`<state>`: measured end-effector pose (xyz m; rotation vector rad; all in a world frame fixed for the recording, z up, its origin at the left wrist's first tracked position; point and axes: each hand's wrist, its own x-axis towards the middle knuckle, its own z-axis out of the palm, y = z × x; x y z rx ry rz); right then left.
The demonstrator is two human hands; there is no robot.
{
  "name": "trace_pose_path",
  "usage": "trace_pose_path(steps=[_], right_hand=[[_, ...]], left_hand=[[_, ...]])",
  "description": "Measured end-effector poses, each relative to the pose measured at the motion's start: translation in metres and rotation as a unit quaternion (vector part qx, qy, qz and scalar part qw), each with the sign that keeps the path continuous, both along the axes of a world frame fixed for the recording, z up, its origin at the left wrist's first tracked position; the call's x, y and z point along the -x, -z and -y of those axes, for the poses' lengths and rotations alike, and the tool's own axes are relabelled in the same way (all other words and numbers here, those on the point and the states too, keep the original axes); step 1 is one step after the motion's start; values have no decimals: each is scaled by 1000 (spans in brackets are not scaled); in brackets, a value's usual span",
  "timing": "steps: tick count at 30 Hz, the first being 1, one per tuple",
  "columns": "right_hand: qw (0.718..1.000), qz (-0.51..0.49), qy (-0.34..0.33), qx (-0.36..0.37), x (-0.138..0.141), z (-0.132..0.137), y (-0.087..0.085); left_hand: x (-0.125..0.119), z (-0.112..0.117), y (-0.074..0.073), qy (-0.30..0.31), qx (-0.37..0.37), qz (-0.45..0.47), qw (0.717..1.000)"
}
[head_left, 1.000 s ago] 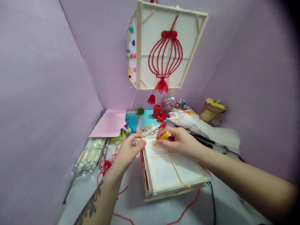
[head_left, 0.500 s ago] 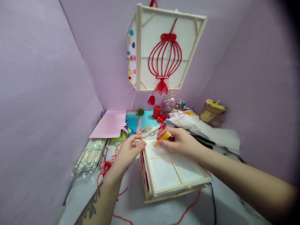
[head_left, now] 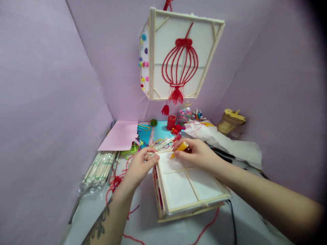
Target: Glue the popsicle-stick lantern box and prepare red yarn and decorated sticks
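A box-shaped lantern frame (head_left: pixel 179 190) of pale wooden sticks and white paper lies on the table in front of me, thin crossed sticks on its upper face. My left hand (head_left: pixel 143 162) grips the far left corner of the frame between thumb and fingers. In my right hand (head_left: pixel 192 152) is a yellow marker (head_left: pixel 182 146), held slanted like a pen. Its narrow tip points down at the white paper near the far edge; whether it touches cannot be made out. Red and purple decoration shows on the frame's left side.
Above hangs another lantern (head_left: pixel 206 51) with a red yarn design. Pink paper (head_left: pixel 120 134) and bagged sticks (head_left: pixel 99 168) lie left, near red yarn (head_left: pixel 116 182). Behind are a red candle-like cylinder (head_left: pixel 171 122) and a pompom jar (head_left: pixel 185 116). White cloth (head_left: pixel 230 144) lies right.
My right hand and the yellow marker have shifted slightly to the right over the paper. My left hand keeps its hold on the corner. The view has tilted a little.
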<state>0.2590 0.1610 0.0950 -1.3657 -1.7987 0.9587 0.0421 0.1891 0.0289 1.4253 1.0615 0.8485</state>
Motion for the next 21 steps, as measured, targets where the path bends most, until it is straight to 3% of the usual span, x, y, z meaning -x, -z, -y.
trace_pose_path(steps=[16, 21], right_hand=[[1000, -4, 11, -5, -1, -3, 3], [999, -15, -33, -13, 2, -3, 1]], left_hand=[[-1, 1, -2, -5, 1, -7, 1000], [0, 1, 0, -5, 1, -7, 1000]])
